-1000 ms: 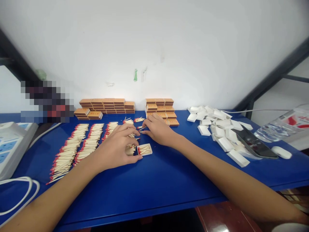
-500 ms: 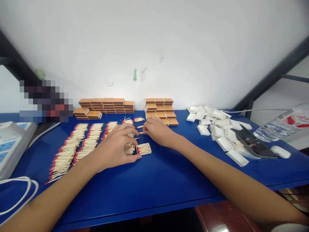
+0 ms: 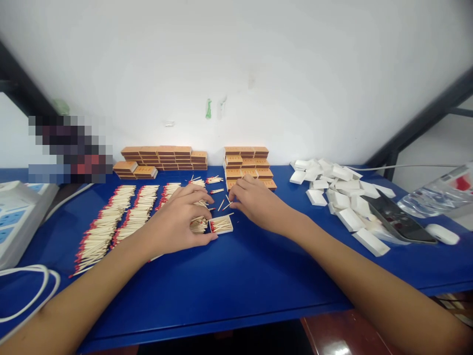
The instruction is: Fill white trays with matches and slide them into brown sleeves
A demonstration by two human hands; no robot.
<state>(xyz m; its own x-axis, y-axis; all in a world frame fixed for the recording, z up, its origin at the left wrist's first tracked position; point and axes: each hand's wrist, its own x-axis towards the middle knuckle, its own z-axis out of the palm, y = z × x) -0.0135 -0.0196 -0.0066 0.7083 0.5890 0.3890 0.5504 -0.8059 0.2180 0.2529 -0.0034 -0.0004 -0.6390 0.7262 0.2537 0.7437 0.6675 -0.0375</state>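
A small white matchbox tray point(image 3: 224, 230) with red-tipped matches in it lies on the blue table. My left hand point(image 3: 181, 219) is open at its left, thumb by the tray's lower left corner and fingers arched over a pile of matches point(image 3: 199, 225). Above and right of the tray, my right hand point(image 3: 254, 199) has its fingertips pinched on a match point(image 3: 228, 202). Another loose match point(image 3: 220, 205) lies just left of those fingertips. One match sticks out over the tray's upper edge.
Rows of matches point(image 3: 121, 212) lie at left. Orange matchboxes are stacked along the wall, in a left stack point(image 3: 162, 157) and a right stack point(image 3: 247, 162). At right are white trays point(image 3: 340, 185), a phone point(image 3: 399, 219), a mouse point(image 3: 442, 234) and a bottle point(image 3: 436, 192). A power strip point(image 3: 15, 217) stands far left.
My right hand has shifted slightly right, uncovering loose matches near its fingertips. A match now lies across the tray's upper edge. My left hand has stayed almost still.
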